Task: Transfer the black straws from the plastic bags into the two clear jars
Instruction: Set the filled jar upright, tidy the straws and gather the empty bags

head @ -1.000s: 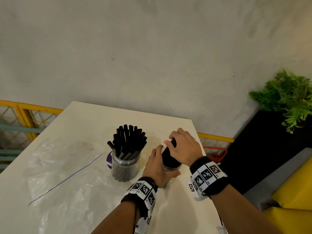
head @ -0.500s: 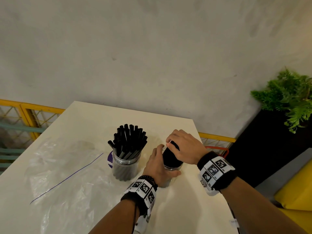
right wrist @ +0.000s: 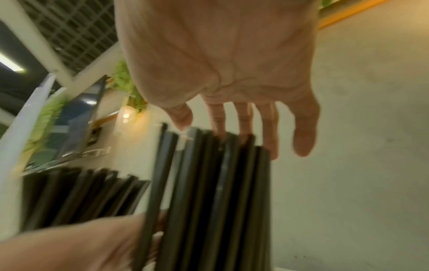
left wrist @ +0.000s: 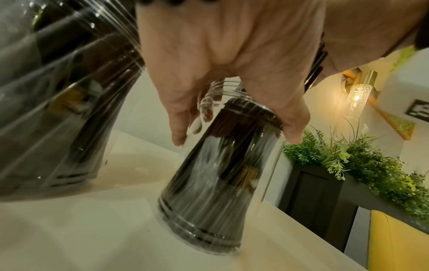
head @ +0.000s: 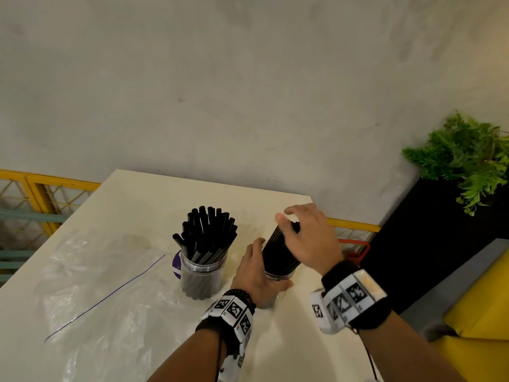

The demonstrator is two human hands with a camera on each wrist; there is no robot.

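Black straws (head: 279, 252) stand bunched and leaning a little in the right jar (head: 274, 279), a clear one that sits on the cream table (head: 132, 210) close to its right edge. The left hand (head: 254, 274) is wrapped round this jar near the rim, fingers on the far side and thumb on the near side; the left wrist view shows the fingers (left wrist: 178, 117) curled against the glass just below the threaded neck, with the jar's base flat on the table. The right hand (head: 308, 238) hovers over the tops of the straws in this jar, its fingers spread and fairly straight, holding nothing; in the right wrist view the fingertips (right wrist: 301, 144) reach just past the straw ends and seem to brush them, though the blur keeps me from being sure of contact. Just left of this jar, close but apart, stands the left jar (head: 202, 274), packed with more black straws (head: 208, 232) that fan outward above its rim. Further left of both jars, an empty clear plastic bag (head: 91, 282) lies flat and crumpled on the table, a thin blue zip line running across it. Off to the right of the jars, beyond the table edge, a green plant (head: 465, 158) sits in a dark planter.
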